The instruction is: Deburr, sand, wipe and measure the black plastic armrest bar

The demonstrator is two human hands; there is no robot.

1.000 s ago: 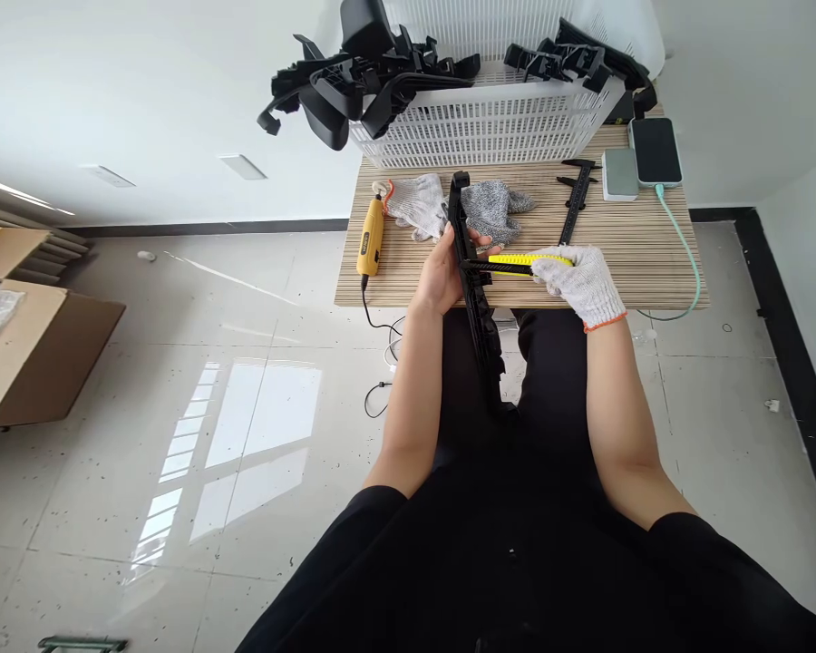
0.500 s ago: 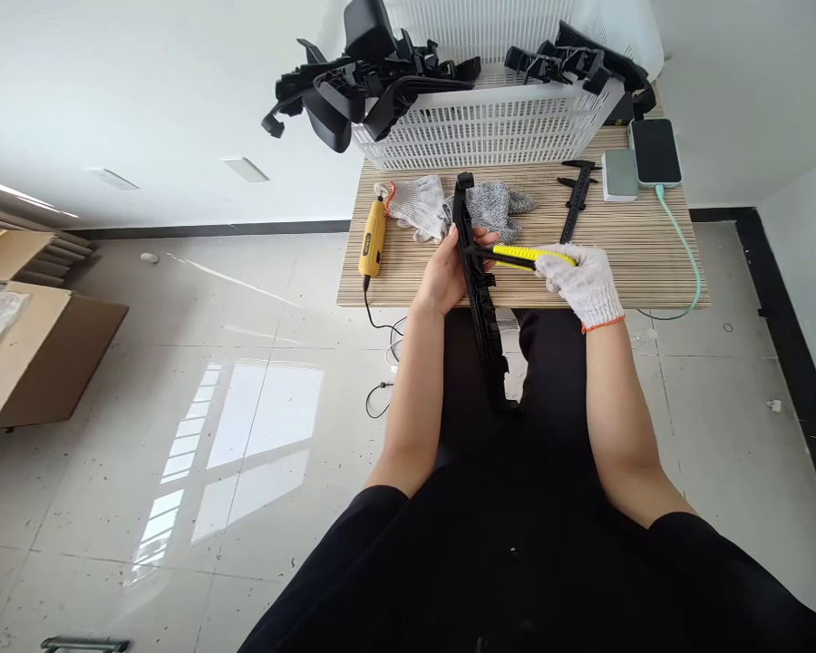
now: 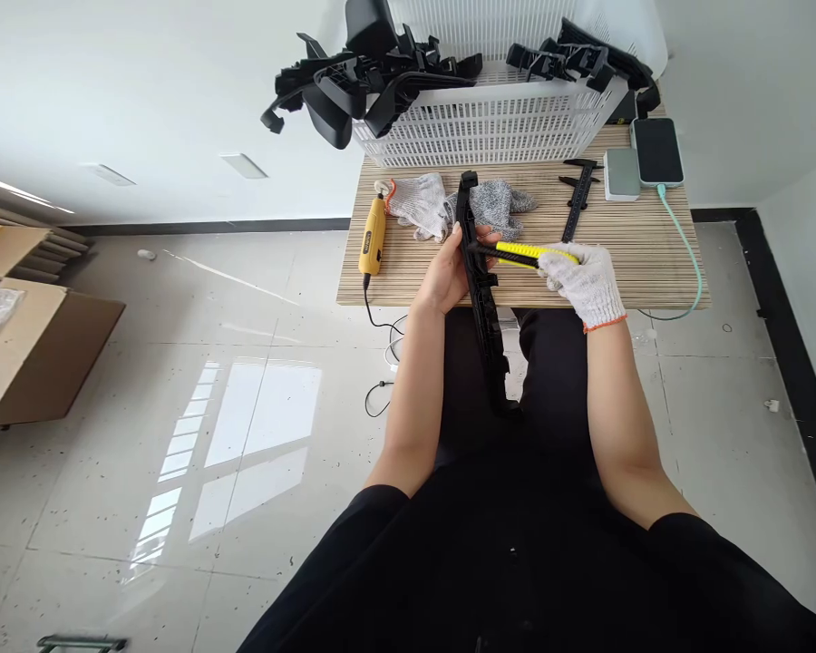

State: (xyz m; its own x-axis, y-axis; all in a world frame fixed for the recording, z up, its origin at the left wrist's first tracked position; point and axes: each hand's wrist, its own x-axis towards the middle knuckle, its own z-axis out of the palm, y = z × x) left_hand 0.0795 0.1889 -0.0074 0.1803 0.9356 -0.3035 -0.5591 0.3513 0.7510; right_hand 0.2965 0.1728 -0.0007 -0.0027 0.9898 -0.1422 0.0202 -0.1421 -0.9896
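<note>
My bare left hand (image 3: 447,272) is closed around the upper part of a long, narrow black plastic part (image 3: 484,308), with notches and clips along its length. The part slants down from above the table edge to between my knees. In a white knit glove with an orange cuff, my right hand (image 3: 581,279) grips a yellow-and-black utility knife (image 3: 522,254). Its dark tip points left and meets the part beside my left fingers; the exact contact is too small to make out.
A yellow rotary tool (image 3: 373,238) with a cord lies at the table's left, near work gloves (image 3: 418,201). Calipers (image 3: 578,201), a small box (image 3: 621,174) and a charging phone (image 3: 656,152) lie right. Behind stands a white basket (image 3: 490,127) of black plastic parts (image 3: 374,77).
Both hands keep their hold on the black part and the knife. Only a very slight shift of the view shows.
</note>
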